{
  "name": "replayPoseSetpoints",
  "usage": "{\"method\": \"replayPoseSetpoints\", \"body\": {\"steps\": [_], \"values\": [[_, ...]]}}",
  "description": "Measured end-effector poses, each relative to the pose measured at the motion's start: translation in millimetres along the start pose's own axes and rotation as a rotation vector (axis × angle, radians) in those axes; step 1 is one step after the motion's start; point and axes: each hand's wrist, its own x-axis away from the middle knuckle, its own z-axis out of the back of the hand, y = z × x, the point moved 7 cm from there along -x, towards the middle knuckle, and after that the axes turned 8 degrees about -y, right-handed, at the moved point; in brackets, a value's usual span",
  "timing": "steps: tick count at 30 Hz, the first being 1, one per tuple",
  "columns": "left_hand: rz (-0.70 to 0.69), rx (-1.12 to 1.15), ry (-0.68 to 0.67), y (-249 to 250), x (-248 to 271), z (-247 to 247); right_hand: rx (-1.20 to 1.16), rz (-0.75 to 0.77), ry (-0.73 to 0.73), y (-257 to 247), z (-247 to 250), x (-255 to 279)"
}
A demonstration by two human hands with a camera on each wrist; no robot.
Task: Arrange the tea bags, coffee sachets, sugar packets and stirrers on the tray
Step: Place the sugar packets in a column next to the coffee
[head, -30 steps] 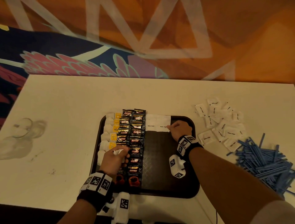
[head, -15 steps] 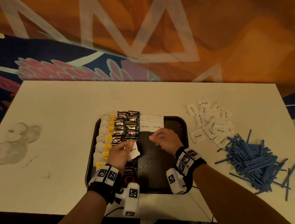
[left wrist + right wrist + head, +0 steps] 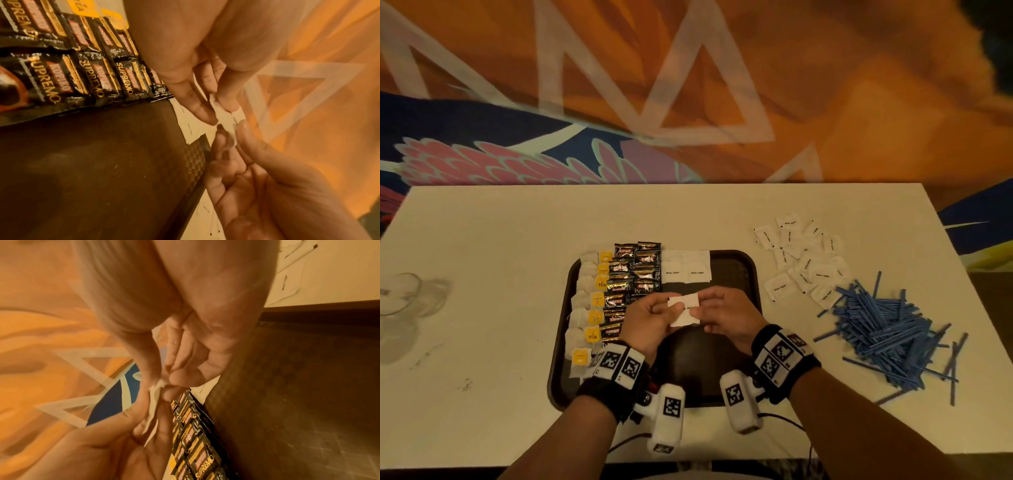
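Note:
Above the middle of the dark tray (image 3: 736, 274), both hands hold white sugar packets (image 3: 684, 310). My left hand (image 3: 654, 317) pinches them from the left and my right hand (image 3: 717, 311) pinches their right edge. In the left wrist view the packets (image 3: 224, 113) sit between thumb and fingers. On the tray lie a column of tea bags (image 3: 585, 308), two columns of black coffee sachets (image 3: 635, 274) and sugar packets (image 3: 686, 270) at the far edge. Loose sugar packets (image 3: 803, 260) and a heap of blue stirrers (image 3: 887, 329) lie on the table to the right.
The white table (image 3: 493, 274) carries clear glassware (image 3: 400, 301) at its left edge. A patterned orange and blue carpet (image 3: 722, 85) lies beyond the far edge. Cables (image 3: 787, 419) trail off the near edge between my arms.
My right hand left the far sugar row and came back to mid-tray. My left hand rose from the coffee sachets with white packets, and both hands now meet on them.

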Motion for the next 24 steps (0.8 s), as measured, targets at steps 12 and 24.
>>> {"method": "replayPoseSetpoints", "body": {"steps": [12, 24], "values": [[0.025, -0.41, -0.163, -0.7, -2.5, -4.4, 0.387, 0.202, 0.115, -25.4, 9.5, 3.3], [-0.059, -0.207, -0.045, 14.7, -8.2, -0.6, 0.349, 0.089, 0.054, -8.3, 3.8, 0.1]]}}
